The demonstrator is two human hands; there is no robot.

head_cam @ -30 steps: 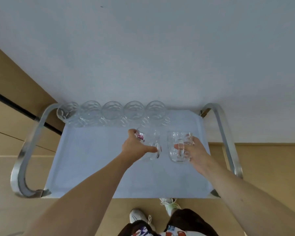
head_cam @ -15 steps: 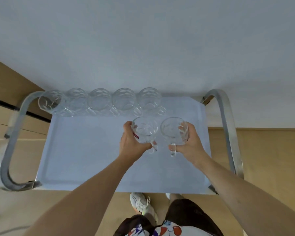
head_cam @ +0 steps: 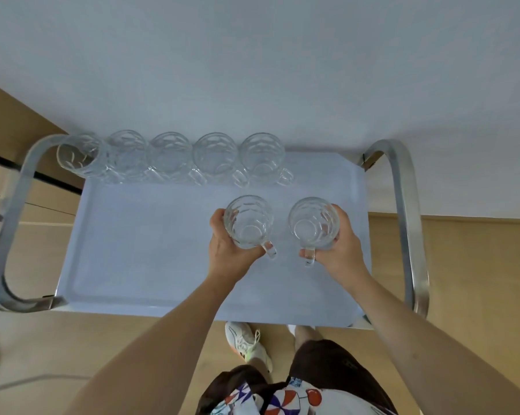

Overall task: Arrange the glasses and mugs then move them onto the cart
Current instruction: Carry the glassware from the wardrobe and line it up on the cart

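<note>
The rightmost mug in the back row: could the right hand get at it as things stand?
Probably not yet. The right hand grips a glass mug of its own. The rightmost back-row mug stands open from the front, handle toward the person, with bare cart tray between, so only the full hand hinders.

Indoor room: wood floor (head_cam: 462,265), white wall (head_cam: 252,70), serving cart (head_cam: 162,250).

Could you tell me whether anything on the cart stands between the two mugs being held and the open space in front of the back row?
Nothing visible does. The left hand grips one mug and the right hand the other mug, both over bare cart top. The row of five mugs stands along the far edge, apart from them.
</note>
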